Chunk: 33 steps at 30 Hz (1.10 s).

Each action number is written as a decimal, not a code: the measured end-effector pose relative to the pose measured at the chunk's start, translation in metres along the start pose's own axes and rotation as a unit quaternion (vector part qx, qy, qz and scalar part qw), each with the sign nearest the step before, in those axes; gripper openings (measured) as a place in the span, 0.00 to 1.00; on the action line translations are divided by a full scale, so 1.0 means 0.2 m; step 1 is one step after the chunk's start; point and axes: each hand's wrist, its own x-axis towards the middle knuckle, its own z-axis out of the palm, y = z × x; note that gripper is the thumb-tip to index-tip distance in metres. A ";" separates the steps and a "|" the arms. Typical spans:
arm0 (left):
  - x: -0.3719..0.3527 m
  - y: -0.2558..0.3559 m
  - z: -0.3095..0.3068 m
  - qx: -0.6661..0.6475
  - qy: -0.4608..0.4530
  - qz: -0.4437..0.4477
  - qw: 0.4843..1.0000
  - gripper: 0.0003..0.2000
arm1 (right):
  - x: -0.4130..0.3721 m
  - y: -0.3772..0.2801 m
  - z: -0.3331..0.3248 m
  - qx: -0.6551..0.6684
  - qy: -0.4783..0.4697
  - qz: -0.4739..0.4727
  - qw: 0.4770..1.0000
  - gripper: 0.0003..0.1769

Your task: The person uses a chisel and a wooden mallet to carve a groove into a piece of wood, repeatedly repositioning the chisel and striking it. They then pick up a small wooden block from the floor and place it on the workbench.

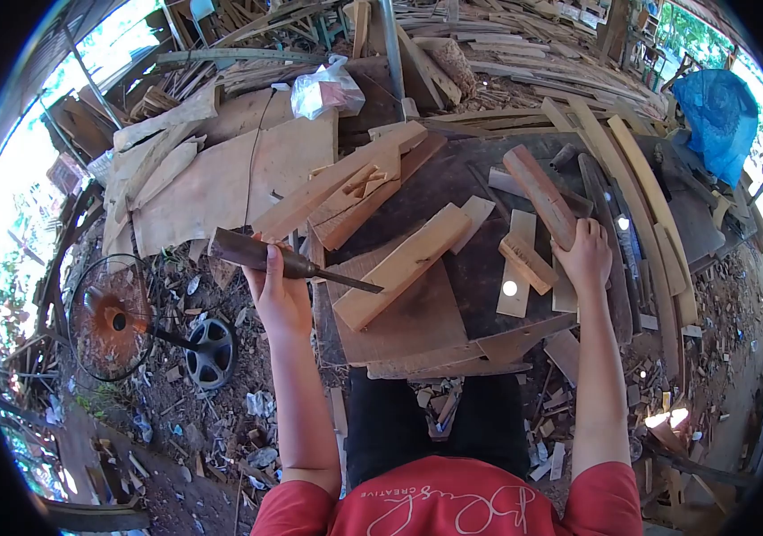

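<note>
The centre of the frame is filled by a dark worktable [475, 290], with a pale wooden block [406, 266] laid on it. Right of centre, a brown wooden bar [538, 195] is clasped by the right hand [585, 256]; left of centre, a chisel [299, 266] is clasped by the left hand [280, 295].

Two hands [585, 257], one chisel [299, 266], one wooden bar [538, 195], one desk [480, 295], one fan [131, 319], one plastic bag [326, 89] and one blue sheet [716, 116] are seen.
</note>
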 end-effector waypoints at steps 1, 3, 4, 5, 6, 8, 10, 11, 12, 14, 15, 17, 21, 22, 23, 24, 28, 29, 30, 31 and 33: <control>0.00 0.00 0.00 0.001 -0.002 0.002 1.000 0.19 | 0.00 0.00 0.00 0.001 0.003 0.000 1.000 0.26; 0.00 0.00 0.01 0.005 0.001 0.008 1.000 0.19 | 0.00 -0.01 -0.01 0.006 0.009 0.002 1.000 0.26; 0.00 0.00 0.00 0.009 0.000 0.015 1.000 0.19 | 0.00 -0.01 -0.01 0.007 0.009 0.003 1.000 0.25; 0.00 -0.01 0.01 0.011 -0.002 0.016 1.000 0.19 | 0.00 -0.01 -0.01 0.008 0.008 0.003 1.000 0.25; -0.01 -0.01 0.01 0.024 0.002 0.022 0.999 0.20 | 0.00 -0.01 -0.01 0.010 0.008 0.005 1.000 0.25; -0.02 -0.02 0.04 0.066 0.008 0.032 0.997 0.20 | 0.00 0.00 -0.01 0.015 0.022 -0.003 1.000 0.24; -0.03 -0.04 0.06 0.117 -0.003 0.060 0.991 0.21 | 0.00 -0.01 -0.01 0.017 0.021 -0.002 1.000 0.24; -0.04 -0.04 0.06 0.167 -0.013 0.088 0.982 0.21 | 0.00 -0.01 -0.01 0.018 0.022 -0.002 1.000 0.24; -0.04 -0.05 0.07 0.166 -0.014 0.089 0.982 0.21 | 0.00 -0.01 -0.01 0.019 0.023 -0.001 1.000 0.24; -0.04 -0.07 0.09 0.262 -0.099 0.165 0.946 0.20 | 0.00 -0.01 -0.01 0.018 0.016 -0.001 1.000 0.25; -0.05 -0.08 0.09 0.262 -0.100 0.168 0.945 0.20 | 0.00 0.00 -0.01 0.020 0.018 0.000 1.000 0.25; -0.06 -0.10 0.12 0.294 -0.106 0.191 0.931 0.19 | 0.00 0.01 0.02 0.019 0.011 -0.008 1.000 0.26; -0.06 -0.12 0.13 0.296 -0.095 0.192 0.931 0.21 | 0.02 0.01 0.01 0.011 -0.037 -0.006 0.999 0.28; -0.06 -0.11 0.13 0.313 -0.095 0.185 0.927 0.21 | 0.03 0.01 0.00 0.010 -0.030 -0.035 0.999 0.29; -0.06 -0.11 0.12 0.309 -0.090 0.187 0.928 0.21 | 0.04 0.01 -0.02 0.009 -0.025 -0.065 0.998 0.30; -0.05 -0.10 0.12 0.329 -0.102 0.178 0.922 0.22 | 0.08 0.01 -0.04 0.005 -0.021 -0.071 0.997 0.30; -0.08 -0.07 0.17 0.331 -0.122 0.152 0.923 0.22 | 0.28 -0.16 -0.43 0.104 -0.139 -0.042 0.984 0.31; -0.08 -0.06 0.17 0.336 -0.142 0.140 0.921 0.22 | 0.32 -0.20 -0.52 0.165 -0.116 -0.082 0.976 0.32; -0.10 -0.03 0.21 0.344 -0.136 0.146 0.918 0.22 | 0.36 -0.24 -0.59 0.259 -0.085 -0.120 0.955 0.32; -0.10 -0.03 0.22 0.344 -0.133 0.149 0.918 0.22 | 0.39 -0.28 -0.65 0.351 -0.054 -0.155 0.922 0.33; -0.10 -0.03 0.23 0.370 -0.150 0.153 0.904 0.23 | 0.40 -0.41 -0.86 0.426 -0.008 -0.177 0.887 0.35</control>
